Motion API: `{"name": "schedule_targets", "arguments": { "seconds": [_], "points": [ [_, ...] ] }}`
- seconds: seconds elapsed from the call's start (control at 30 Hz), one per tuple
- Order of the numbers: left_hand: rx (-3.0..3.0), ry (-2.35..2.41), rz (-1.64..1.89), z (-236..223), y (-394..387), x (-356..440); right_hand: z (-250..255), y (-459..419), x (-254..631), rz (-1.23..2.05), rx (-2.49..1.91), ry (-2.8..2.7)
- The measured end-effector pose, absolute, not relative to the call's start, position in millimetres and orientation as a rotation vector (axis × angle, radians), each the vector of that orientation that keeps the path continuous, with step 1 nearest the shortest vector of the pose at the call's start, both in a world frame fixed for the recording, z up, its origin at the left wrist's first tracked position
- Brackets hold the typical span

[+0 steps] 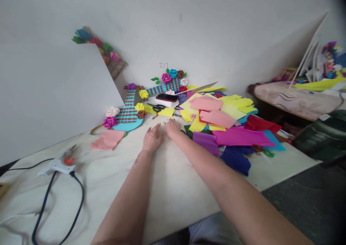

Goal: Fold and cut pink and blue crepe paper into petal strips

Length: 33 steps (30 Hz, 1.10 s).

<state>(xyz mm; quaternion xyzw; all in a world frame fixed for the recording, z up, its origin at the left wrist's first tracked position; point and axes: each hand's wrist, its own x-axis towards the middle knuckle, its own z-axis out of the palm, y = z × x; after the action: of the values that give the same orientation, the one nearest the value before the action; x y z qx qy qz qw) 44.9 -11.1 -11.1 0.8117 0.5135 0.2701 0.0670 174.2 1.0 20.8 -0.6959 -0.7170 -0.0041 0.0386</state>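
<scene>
Scissors (158,108) just past both hands
They lie roughly crosswise over yellow paper (168,112), neither hand clearly nearer. Left hand (152,138)'s loosely open on the tabletop (173,187); right hand (173,128)'s curled, can't tell if it's holding anything.

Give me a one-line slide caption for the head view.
Left hand and right hand at a pale tabletop, between a white glue gun and colourful sheets.
</scene>
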Motion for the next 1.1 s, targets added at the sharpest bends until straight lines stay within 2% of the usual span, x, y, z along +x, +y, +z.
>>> {"name": "schedule_targets", "arguments": {
  "seconds": [0.13, 0.37, 0.5, 0.63, 0.93, 1.1],
  "points": [
    [2.32, 1.64, 0.67, -4, -18, 48, 35, -3, 181, 0.041, -2.16, -2.202],
    [2.383, 1.681, 0.617, -5, -17, 50, 83, -30, 235, 0.078, -2.206, -2.192],
    [2.411, 1.696, 0.619, -8, -13, 50, 99, -53, 276, 0.282, -2.353, -2.354],
    [2.406, 1.702, 0.609, -10, -12, 49, 92, -68, 296, 0.48, -2.413, -2.329],
    [2.386, 1.664, 0.633, -8, -18, 48, 87, -71, 315, 0.518, -2.024, -2.108],
    [2.187, 1.468, 0.968, 6, -28, 58, 75, -64, 320, 0.566, -1.789, -1.832]
  ]
}}
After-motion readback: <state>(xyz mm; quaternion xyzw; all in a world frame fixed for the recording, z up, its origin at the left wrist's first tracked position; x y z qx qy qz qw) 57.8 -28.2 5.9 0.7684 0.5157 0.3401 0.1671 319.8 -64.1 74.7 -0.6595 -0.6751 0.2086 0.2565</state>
